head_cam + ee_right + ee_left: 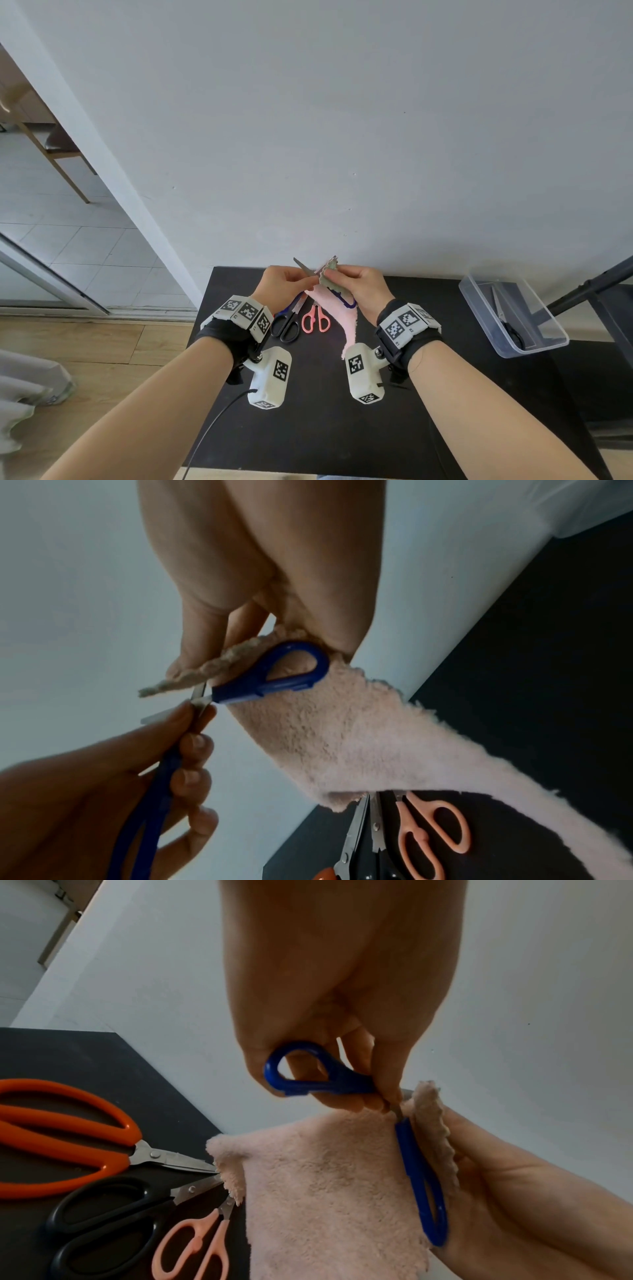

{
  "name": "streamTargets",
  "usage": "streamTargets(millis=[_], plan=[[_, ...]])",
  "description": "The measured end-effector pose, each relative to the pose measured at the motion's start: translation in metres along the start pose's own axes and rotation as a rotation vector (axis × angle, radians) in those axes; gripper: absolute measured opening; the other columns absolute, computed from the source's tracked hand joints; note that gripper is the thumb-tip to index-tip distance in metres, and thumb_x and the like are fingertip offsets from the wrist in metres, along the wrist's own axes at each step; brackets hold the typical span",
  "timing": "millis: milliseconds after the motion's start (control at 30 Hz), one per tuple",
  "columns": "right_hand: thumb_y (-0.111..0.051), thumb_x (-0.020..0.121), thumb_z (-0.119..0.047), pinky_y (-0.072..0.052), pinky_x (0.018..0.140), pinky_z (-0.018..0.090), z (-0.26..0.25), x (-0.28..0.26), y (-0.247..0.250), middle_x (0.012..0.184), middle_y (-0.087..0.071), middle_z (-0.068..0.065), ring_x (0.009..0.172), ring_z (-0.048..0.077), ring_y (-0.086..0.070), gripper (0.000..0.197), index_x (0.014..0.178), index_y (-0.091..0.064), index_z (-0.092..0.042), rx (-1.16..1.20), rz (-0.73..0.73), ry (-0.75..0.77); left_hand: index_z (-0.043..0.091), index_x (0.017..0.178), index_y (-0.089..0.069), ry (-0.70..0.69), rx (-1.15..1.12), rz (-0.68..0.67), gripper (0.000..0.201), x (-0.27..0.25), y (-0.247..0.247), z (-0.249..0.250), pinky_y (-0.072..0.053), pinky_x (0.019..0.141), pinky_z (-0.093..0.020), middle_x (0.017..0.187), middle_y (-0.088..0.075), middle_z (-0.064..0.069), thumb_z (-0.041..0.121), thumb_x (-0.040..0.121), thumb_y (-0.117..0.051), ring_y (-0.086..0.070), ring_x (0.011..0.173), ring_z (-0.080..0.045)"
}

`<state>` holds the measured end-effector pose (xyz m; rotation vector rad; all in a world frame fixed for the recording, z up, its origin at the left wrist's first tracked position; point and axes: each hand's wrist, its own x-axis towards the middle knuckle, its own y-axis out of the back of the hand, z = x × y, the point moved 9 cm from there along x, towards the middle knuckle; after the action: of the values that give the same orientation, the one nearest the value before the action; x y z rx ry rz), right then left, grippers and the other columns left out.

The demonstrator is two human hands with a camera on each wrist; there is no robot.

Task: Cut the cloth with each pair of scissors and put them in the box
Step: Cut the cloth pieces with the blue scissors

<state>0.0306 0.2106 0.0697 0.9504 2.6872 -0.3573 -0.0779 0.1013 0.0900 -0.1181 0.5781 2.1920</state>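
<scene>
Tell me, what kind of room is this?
Probably a room in a home, used as a small work spot. A black table stands against a plain white wall, the floor is wood, and a wooden chair shows through the doorway.

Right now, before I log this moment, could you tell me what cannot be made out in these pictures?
- Every view: whether the blue scissors cut into the pink cloth; the left hand and right hand cover it.
- Head view: the scissors in the box, small, blurred by the clear wall of the box.
- Left wrist view: orange scissors, handles cut off by the left edge; black scissors, tips behind the cloth.
</scene>
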Motion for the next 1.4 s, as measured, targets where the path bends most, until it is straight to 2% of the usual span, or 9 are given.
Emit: streamTargets(millis=[200, 367, 500, 633, 800, 967, 1100, 1267, 1400], plan=[[-0.073, 0.081, -0.014, -0.055, 0.089, 0.036, -0.003, 0.000, -0.007, 0.098, -0.072, 0.018, 0.089, 0.024, -0.068, 0.020, 0.098, -0.072, -0.004, -0.082, -0.027, -0.031, 0.011, 0.066, -0.067, 0.003, 0.024, -0.046, 0.021, -0.001, -0.003, 0.005, -0.035, 0.046, -0.008, 0.049, -0.057, 0.007, 0.013, 0.086, -0.065, -0.047, 0.036, 0.003], [-0.073, 0.082, -0.022, -0.055, 0.088, 0.038, 0.001, 0.003, -0.006, 0.089, -0.073, 0.013, 0.084, 0.023, -0.068, 0.011, 0.086, -0.074, -0.012, -0.149, 0.038, -0.047, 0.007, 0.078, -0.072, 0.003, 0.015, -0.037, 0.013, -0.001, -0.003, 0.007, -0.035, 0.043, -0.006, 0.050, -0.058, 0.008, 0.018, 0.085, -0.069, -0.047, 0.036, 0.003], [-0.072, 0.083, -0.015, -0.056, 0.076, 0.031, 0.000, 0.003, -0.003, 0.078, -0.070, 0.010, 0.070, 0.020, -0.066, 0.009, 0.080, -0.072, -0.007, -0.014, 0.111, -0.082, 0.009, 0.070, -0.069, 0.026, 0.075, -0.037, 0.021, 0.003, 0.000, 0.007, -0.035, 0.043, -0.010, 0.057, -0.058, 0.000, 0.026, 0.083, -0.071, -0.045, 0.045, -0.006], [-0.070, 0.084, -0.011, -0.056, 0.065, 0.026, -0.005, 0.001, 0.002, 0.076, -0.069, 0.012, 0.065, 0.019, -0.065, 0.009, 0.082, -0.070, -0.003, 0.065, 0.141, -0.100, 0.011, 0.066, -0.068, 0.032, 0.089, -0.043, 0.023, 0.004, 0.000, 0.008, -0.034, 0.041, -0.011, 0.058, -0.059, -0.003, 0.027, 0.083, -0.071, -0.041, 0.040, -0.005], [-0.069, 0.084, -0.011, -0.056, 0.066, 0.032, -0.010, -0.001, 0.009, 0.078, -0.068, 0.014, 0.067, 0.023, -0.065, 0.010, 0.086, -0.070, -0.001, 0.118, 0.177, -0.102, -0.002, 0.082, -0.071, 0.002, 0.055, -0.042, 0.018, 0.001, -0.003, 0.021, -0.033, 0.038, -0.007, 0.058, -0.056, -0.003, 0.017, 0.084, -0.070, -0.046, 0.032, 0.001], [-0.069, 0.085, -0.020, -0.052, 0.067, 0.031, -0.013, 0.002, 0.050, 0.080, -0.068, 0.009, 0.072, 0.020, -0.063, 0.018, 0.090, -0.069, -0.003, 0.236, 0.331, -0.086, 0.002, 0.071, -0.069, 0.052, 0.040, -0.079, 0.024, -0.004, 0.007, 0.012, -0.029, 0.037, -0.014, 0.041, -0.052, 0.006, 0.023, 0.082, -0.072, -0.035, 0.033, -0.007], [-0.070, 0.083, -0.013, -0.054, 0.063, 0.025, -0.014, -0.003, 0.037, 0.078, -0.071, 0.007, 0.071, 0.017, -0.067, 0.015, 0.093, -0.070, -0.002, 0.343, 0.160, -0.084, 0.008, 0.067, -0.071, 0.076, -0.016, -0.041, 0.024, -0.004, 0.017, 0.004, -0.029, 0.039, -0.015, 0.042, -0.052, 0.006, 0.029, 0.078, -0.075, -0.033, 0.035, -0.006], [-0.067, 0.085, -0.011, -0.056, 0.066, 0.026, -0.002, -0.010, 0.002, 0.089, -0.061, 0.020, 0.073, 0.022, -0.061, 0.017, 0.094, -0.069, 0.004, 0.362, 0.027, -0.091, 0.005, 0.079, -0.075, 0.066, -0.107, -0.055, 0.023, -0.006, 0.007, 0.013, -0.031, 0.041, -0.014, 0.044, -0.051, 0.005, 0.028, 0.076, -0.077, -0.036, 0.037, -0.006], [-0.069, 0.083, -0.011, -0.056, 0.082, 0.032, 0.001, -0.010, -0.007, 0.101, -0.069, 0.020, 0.087, 0.026, -0.067, 0.024, 0.103, -0.069, 0.002, 0.194, -0.085, -0.127, 0.005, 0.080, -0.075, 0.069, -0.051, -0.081, 0.018, -0.004, 0.001, 0.013, -0.036, 0.045, -0.015, 0.047, -0.056, 0.006, 0.023, 0.079, -0.075, -0.042, 0.044, -0.007]])
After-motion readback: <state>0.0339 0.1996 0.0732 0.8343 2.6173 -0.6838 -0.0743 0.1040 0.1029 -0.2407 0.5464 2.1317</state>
